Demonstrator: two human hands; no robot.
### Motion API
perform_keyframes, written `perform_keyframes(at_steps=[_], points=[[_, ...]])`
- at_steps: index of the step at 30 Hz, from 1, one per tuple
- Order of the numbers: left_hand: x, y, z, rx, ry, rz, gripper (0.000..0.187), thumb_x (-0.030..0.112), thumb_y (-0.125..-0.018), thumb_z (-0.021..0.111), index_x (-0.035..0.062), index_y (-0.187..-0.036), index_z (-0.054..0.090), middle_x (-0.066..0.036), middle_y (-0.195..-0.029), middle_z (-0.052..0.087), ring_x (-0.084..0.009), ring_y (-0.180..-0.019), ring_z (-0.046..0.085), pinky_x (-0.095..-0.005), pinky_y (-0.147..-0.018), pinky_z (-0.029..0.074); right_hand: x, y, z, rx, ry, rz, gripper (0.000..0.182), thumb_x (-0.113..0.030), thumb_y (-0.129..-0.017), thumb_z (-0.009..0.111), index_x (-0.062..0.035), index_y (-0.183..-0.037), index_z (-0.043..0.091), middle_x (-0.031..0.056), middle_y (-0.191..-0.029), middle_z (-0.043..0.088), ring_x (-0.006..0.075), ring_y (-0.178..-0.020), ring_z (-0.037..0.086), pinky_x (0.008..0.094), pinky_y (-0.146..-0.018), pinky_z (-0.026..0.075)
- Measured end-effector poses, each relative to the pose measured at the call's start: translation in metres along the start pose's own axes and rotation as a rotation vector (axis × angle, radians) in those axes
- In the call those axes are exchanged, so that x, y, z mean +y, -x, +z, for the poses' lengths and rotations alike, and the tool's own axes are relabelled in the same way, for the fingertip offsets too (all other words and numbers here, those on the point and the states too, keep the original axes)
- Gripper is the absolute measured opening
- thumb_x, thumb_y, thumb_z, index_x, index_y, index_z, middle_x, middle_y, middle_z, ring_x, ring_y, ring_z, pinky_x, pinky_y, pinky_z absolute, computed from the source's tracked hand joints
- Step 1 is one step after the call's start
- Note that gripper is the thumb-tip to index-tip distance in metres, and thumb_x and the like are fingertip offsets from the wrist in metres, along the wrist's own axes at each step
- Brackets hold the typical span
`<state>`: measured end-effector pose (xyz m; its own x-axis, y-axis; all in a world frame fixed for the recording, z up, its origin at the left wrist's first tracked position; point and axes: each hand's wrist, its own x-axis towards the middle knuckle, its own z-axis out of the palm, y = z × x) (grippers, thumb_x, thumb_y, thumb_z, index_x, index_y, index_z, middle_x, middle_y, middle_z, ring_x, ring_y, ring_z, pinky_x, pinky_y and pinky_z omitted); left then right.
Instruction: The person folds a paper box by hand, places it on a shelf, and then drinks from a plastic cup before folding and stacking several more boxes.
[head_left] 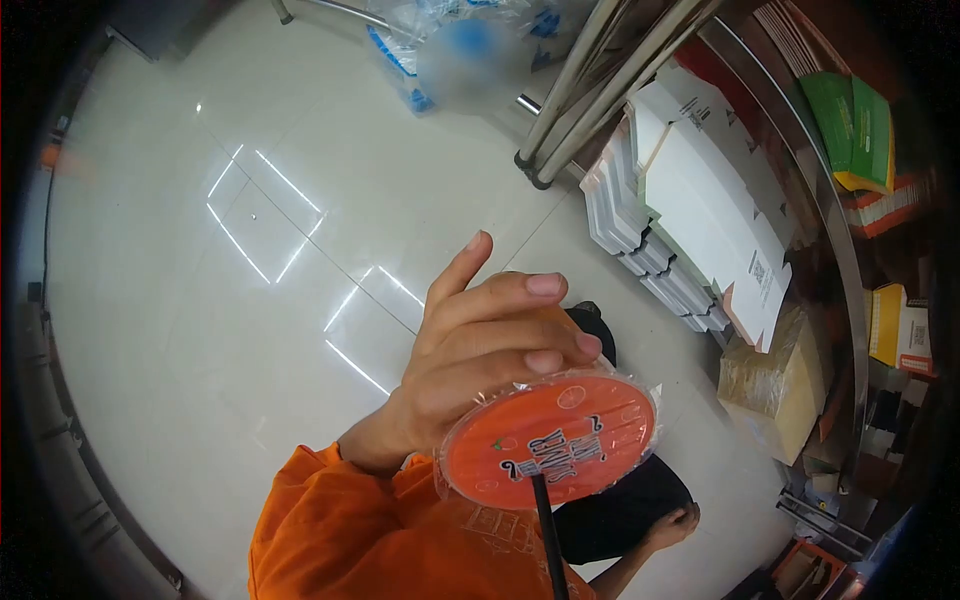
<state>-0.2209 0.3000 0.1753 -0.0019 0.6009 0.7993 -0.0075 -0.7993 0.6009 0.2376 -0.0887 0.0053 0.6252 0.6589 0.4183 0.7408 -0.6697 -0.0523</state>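
My left hand [480, 340], in an orange sleeve, is raised in the middle of the view and shut around an orange round cup [550, 440]. The cup has a printed, sealed film top, and I look down onto that top. A black straw [548, 530] sticks out of the top and runs toward the bottom edge. Three fingers curl over the cup's far rim and one digit points upward. My right hand is not in view. Black trousers and a bare foot [675, 522] show below the cup.
White glossy floor tiles [250, 260] fill the left side. Stacks of flat white cartons [690, 220] lean at the right beside metal legs [580, 100]. A brown wrapped bundle [775, 385], shelves with green and orange boxes [855, 130], and plastic bags [450, 45] are also there.
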Motion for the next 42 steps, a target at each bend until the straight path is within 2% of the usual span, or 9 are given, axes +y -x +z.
perform_keyframes(at_steps=[7, 10, 12, 13, 15, 21, 31, 40, 42], points=[[0.009, -0.004, 0.004, -0.008, -0.006, 0.003, 0.033, 0.019, -0.082, 0.073, 0.0089, -0.111, 0.061, -0.006, -0.111, 0.070, -0.0288, -0.130, 0.049, -0.0514, -0.118, 0.015, -0.004, -0.001, 0.000, 0.018, 0.004, -0.002, 0.031, -0.014, -0.092, 0.045, 0.0070, -0.102, 0.065, 0.0224, -0.117, 0.061, 0.0394, -0.111, 0.056, 0.0485, -0.094, 0.046], [0.010, -0.004, 0.005, -0.008, -0.002, 0.012, 0.033, 0.019, -0.082, 0.073, 0.0087, -0.111, 0.061, -0.006, -0.112, 0.069, -0.0287, -0.130, 0.049, -0.0514, -0.118, 0.015, 0.000, 0.002, 0.001, 0.006, -0.013, 0.042, 0.034, -0.020, -0.094, 0.045, 0.0058, -0.103, 0.065, 0.0216, -0.117, 0.061, 0.0399, -0.111, 0.056, 0.0498, -0.096, 0.045], [0.009, -0.004, 0.005, -0.006, -0.007, 0.027, 0.034, 0.019, -0.082, 0.073, 0.0087, -0.111, 0.060, -0.007, -0.111, 0.070, -0.0286, -0.130, 0.049, -0.0513, -0.118, 0.015, 0.004, 0.003, 0.002, 0.013, -0.004, 0.007, 0.042, -0.031, -0.098, 0.043, 0.0046, -0.104, 0.065, 0.0209, -0.117, 0.061, 0.0399, -0.111, 0.056, 0.0506, -0.096, 0.044], [0.010, -0.005, 0.005, -0.006, -0.012, 0.035, 0.034, 0.019, -0.082, 0.073, 0.0087, -0.112, 0.060, -0.007, -0.111, 0.070, -0.0286, -0.130, 0.049, -0.0513, -0.118, 0.015, 0.005, 0.003, 0.002, 0.013, -0.009, 0.007, 0.042, -0.031, -0.098, 0.043, 0.0046, -0.104, 0.065, 0.0209, -0.117, 0.061, 0.0399, -0.111, 0.056, 0.0506, -0.096, 0.044], [0.011, -0.008, 0.005, -0.006, -0.001, 0.041, 0.035, 0.020, -0.082, 0.073, 0.0088, -0.112, 0.060, -0.007, -0.110, 0.070, -0.0286, -0.130, 0.049, -0.0513, -0.118, 0.015, 0.006, 0.004, 0.002, -0.002, 0.012, 0.031, 0.057, -0.044, -0.098, 0.040, 0.0062, -0.107, 0.064, 0.0231, -0.120, 0.060, 0.0408, -0.114, 0.055, 0.0479, -0.099, 0.042], [0.015, -0.014, 0.006, 0.015, -0.003, 0.061, 0.035, 0.020, -0.082, 0.072, 0.0089, -0.113, 0.059, -0.008, -0.110, 0.070, -0.0284, -0.130, 0.050, -0.0511, -0.118, 0.015, 0.001, 0.003, -0.001, -0.005, 0.004, 0.028, 0.049, -0.037, -0.098, 0.043, 0.0063, -0.107, 0.064, 0.0235, -0.121, 0.059, 0.0406, -0.115, 0.054, 0.0478, -0.100, 0.042], [0.030, -0.019, 0.000, -0.003, -0.033, 0.015, 0.030, 0.015, -0.081, 0.073, 0.0076, -0.107, 0.060, -0.005, -0.110, 0.069, -0.0285, -0.129, 0.050, -0.0519, -0.118, 0.018, 0.002, 0.002, -0.001, -0.020, 0.003, 0.019, 0.049, -0.037, -0.097, 0.043, 0.0066, -0.107, 0.064, 0.0233, -0.119, 0.060, 0.0406, -0.114, 0.054, 0.0480, -0.099, 0.042], [0.033, -0.023, -0.002, 0.007, -0.028, 0.029, 0.034, 0.014, -0.079, 0.075, 0.0080, -0.109, 0.059, -0.006, -0.112, 0.069, -0.0291, -0.128, 0.051, -0.0519, -0.118, 0.018, 0.004, 0.003, 0.001, 0.006, 0.002, 0.040, 0.051, -0.038, -0.098, 0.044, 0.0073, -0.105, 0.064, 0.0235, -0.119, 0.060, 0.0406, -0.114, 0.054, 0.0485, -0.099, 0.042], [0.032, -0.022, -0.003, 0.002, -0.022, 0.035, 0.035, 0.014, -0.079, 0.075, 0.0081, -0.110, 0.059, -0.006, -0.112, 0.069, -0.0291, -0.129, 0.051, -0.0518, -0.118, 0.018, 0.009, 0.004, 0.003, 0.023, 0.008, -0.009, 0.045, -0.033, -0.096, 0.046, 0.0069, -0.104, 0.065, 0.0235, -0.119, 0.060, 0.0405, -0.113, 0.055, 0.0482, -0.099, 0.043]])
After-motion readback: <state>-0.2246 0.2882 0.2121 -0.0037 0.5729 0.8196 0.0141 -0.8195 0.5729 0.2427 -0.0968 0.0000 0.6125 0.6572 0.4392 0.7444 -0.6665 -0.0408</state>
